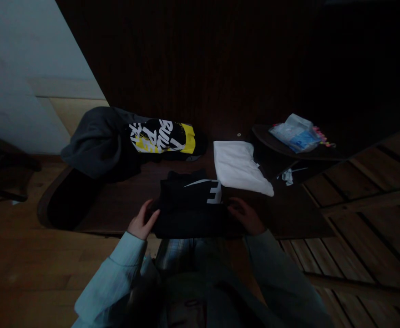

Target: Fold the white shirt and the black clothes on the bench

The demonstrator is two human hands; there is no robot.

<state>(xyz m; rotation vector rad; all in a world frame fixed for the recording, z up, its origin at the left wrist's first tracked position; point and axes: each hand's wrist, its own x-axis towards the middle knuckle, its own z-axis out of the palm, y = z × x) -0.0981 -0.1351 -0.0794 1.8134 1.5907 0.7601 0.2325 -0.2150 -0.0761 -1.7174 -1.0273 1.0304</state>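
Observation:
A black garment (pixel 189 209) with a pale swoosh and lettering lies folded into a rectangle at the front edge of the dark wooden bench top. My left hand (pixel 143 221) is at its left side, thumb and fingers apart, the fingertips at the cloth's edge. At the right side is my right hand (pixel 246 217), its fingers loosely spread and dim in the shadow; whether they touch the cloth is hard to see. Just beyond that hand lies a folded white cloth (pixel 239 166). Behind the black garment, to the left, rests a dark garment with a yellow and white print (pixel 164 136).
A bunched grey garment (pixel 95 141) sits at the bench's left end. On a small rounded shelf (pixel 271 143) at right lies a clear and blue plastic packet (pixel 297 134), with crumpled white paper (pixel 287 176) below. Slatted wooden doors (pixel 367 228) stand at right, a dark stool (pixel 5 168) at left.

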